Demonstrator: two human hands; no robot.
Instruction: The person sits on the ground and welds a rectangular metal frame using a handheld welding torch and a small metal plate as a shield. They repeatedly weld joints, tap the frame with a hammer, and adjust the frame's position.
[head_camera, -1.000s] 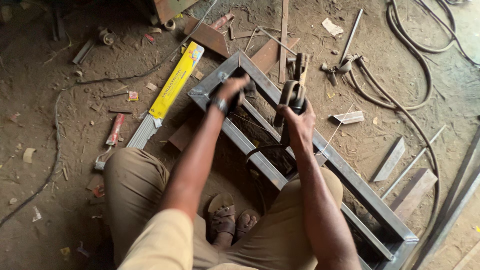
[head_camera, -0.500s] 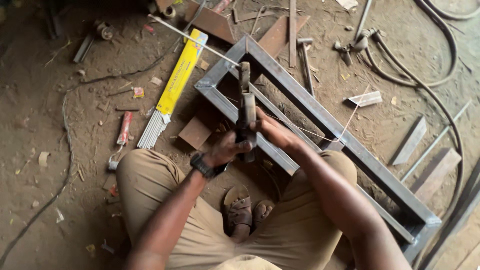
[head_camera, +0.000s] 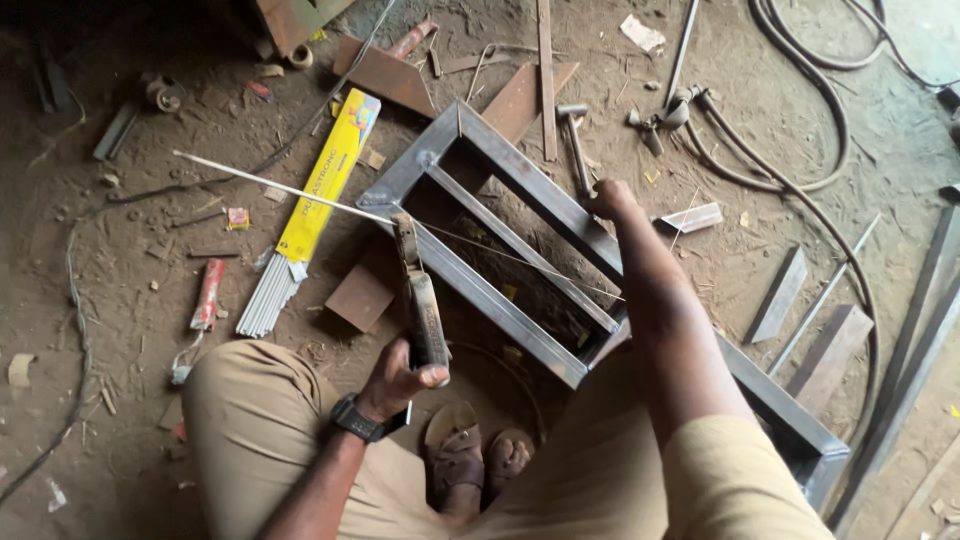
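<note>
Upper left of centre: long yellow electrode box (head_camera: 327, 180) on the dirt floor (head_camera: 120, 270).
Left hand (head_camera: 400, 380) grip wraps the electrode holder (head_camera: 420, 300); right hand (head_camera: 610, 200), fingers curled, touches the steel frame (head_camera: 530, 190).

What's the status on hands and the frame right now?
Left hand shut on electrode holder, welding rod clamped in it. Right hand resting on steel frame, grip unclear. Hammer lies just beyond the frame.

The right hand (head_camera: 610, 198) hides its fingers behind its own wrist; the steel frame's (head_camera: 520, 190) near right corner disappears under the knee.
</note>
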